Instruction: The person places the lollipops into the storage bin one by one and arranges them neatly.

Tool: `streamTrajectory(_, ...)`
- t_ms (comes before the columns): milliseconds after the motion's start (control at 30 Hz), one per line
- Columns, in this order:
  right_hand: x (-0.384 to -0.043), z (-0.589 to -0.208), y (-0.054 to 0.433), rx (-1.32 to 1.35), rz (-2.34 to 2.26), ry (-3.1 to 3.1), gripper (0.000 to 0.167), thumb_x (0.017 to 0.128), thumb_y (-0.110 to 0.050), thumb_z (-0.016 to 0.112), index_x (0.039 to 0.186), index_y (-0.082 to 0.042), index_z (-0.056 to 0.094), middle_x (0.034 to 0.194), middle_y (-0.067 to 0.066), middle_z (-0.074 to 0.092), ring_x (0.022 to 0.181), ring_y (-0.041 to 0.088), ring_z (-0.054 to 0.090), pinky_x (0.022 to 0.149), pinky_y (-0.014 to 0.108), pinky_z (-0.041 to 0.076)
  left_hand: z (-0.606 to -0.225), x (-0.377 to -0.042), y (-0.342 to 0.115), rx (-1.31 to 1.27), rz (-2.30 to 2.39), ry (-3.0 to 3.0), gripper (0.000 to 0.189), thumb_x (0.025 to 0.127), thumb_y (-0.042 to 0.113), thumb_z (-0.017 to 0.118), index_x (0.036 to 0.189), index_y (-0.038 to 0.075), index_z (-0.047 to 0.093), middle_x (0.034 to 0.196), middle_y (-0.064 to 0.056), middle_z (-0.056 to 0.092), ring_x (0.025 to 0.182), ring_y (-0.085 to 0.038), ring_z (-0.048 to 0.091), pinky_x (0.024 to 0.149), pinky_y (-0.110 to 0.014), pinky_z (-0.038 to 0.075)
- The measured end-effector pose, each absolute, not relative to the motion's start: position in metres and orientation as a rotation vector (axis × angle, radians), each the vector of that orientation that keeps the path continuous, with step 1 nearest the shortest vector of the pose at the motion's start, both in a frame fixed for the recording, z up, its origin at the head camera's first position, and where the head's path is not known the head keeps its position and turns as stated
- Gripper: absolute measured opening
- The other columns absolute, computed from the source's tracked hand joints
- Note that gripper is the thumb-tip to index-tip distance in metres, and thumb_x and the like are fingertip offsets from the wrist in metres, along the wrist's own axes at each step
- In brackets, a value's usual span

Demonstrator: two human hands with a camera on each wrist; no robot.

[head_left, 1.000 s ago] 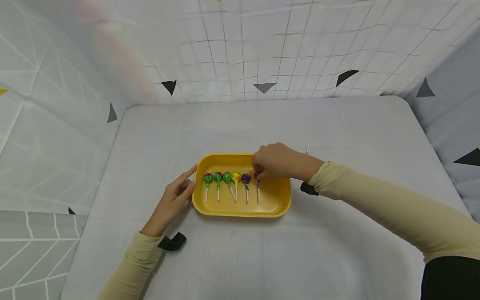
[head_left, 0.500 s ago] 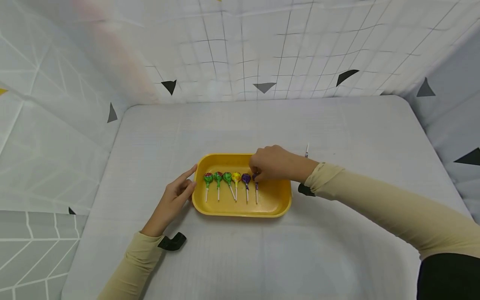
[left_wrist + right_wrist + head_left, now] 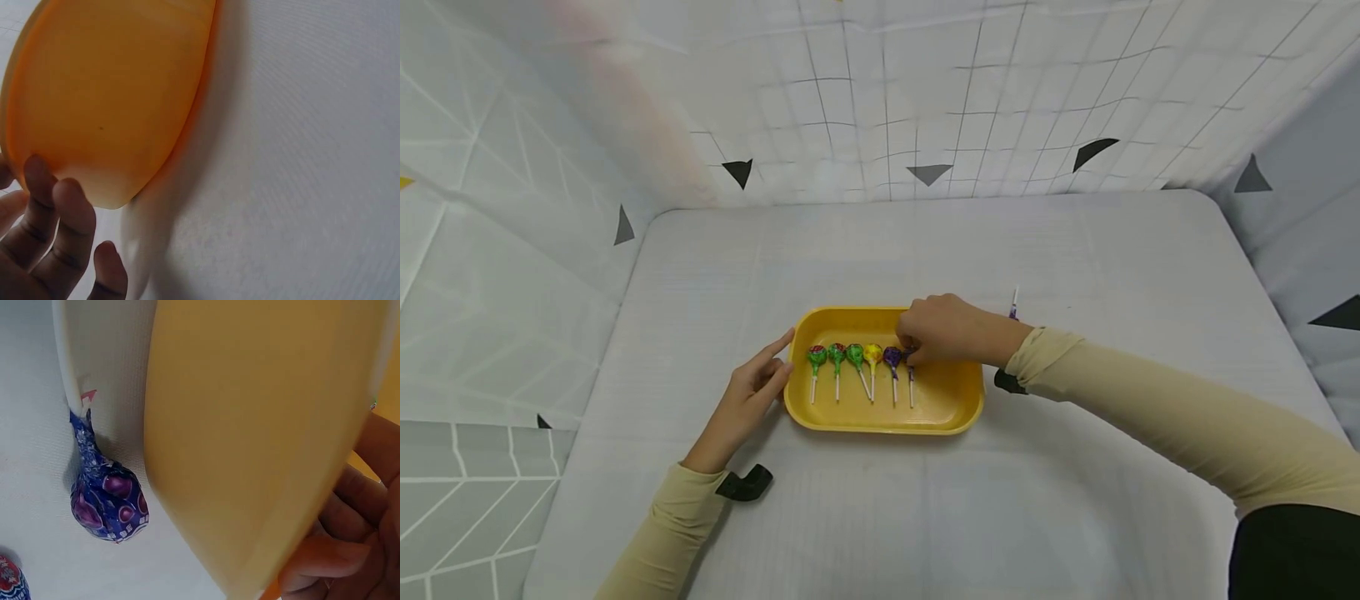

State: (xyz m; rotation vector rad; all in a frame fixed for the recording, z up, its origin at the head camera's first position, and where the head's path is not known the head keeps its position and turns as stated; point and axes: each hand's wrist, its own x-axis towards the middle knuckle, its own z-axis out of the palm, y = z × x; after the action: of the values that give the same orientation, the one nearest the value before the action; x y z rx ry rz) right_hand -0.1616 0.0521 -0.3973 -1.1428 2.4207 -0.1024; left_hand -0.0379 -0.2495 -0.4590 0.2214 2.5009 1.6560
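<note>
Inside a yellow tray (image 3: 940, 417), wrapped lollipops lie in a row, sticks toward me. From the left come two green ones with red tops, a green one (image 3: 855, 355), a yellow one (image 3: 872, 355) and a purple one (image 3: 892, 357). At the row's right end my right hand (image 3: 946, 327) pinches another purple lollipop (image 3: 912, 393) near its head, mostly hidden by the fingers. My left hand (image 3: 747, 398) touches the tray's left side; its relaxed fingers (image 3: 75, 215) meet the outer wall in the left wrist view.
Beyond the right forearm, a purple-wrapped lollipop (image 3: 109, 500) lies on the white-covered table (image 3: 865, 517) beside the tray; its stick shows in the head view. Part of a red and blue wrapped lollipop (image 3: 12, 578) appears lower left in the right wrist view. Patterned cloth (image 3: 880, 100) hangs behind.
My right hand has shifted slightly left with its purple lollipop, bringing it closer to the other purple one. More of the lollipop on the table shows past the forearm. The left hand stays put.
</note>
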Motion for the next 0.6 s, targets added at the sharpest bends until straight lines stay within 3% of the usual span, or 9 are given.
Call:
streamTrajectory(267,-0.1618,-0.3985,0.0562,-1.138,-0.152,2.417,0.017,0.09,-0.029,0.082,0.093,-0.013,0.075,0.086,-0.001,0.071,0.072,0.015,0.058,0.068,0.03,0.051,-0.4594,-0.038,-0.2494,0.219,1.654,2.502,0.052,0.11,0.019,0.052,0.16,0.018,0.04,0.079,-0.007,0.058,0.067,-0.032,0.057,0.061,-0.03,0.051)
streamTrajectory(600,-0.1616,-0.3987,0.0569,-1.133,-0.17,2.411,0.018,0.09,-0.029,0.082,0.09,-0.013,0.073,0.082,-0.002,0.068,0.068,0.014,0.054,0.063,0.027,0.044,-0.4609,-0.0384,-0.2492,0.22,1.653,2.517,0.051,0.11,0.017,0.053,0.16,0.016,0.041,0.078,-0.005,0.058,0.065,-0.029,0.056,0.059,-0.029,0.048)
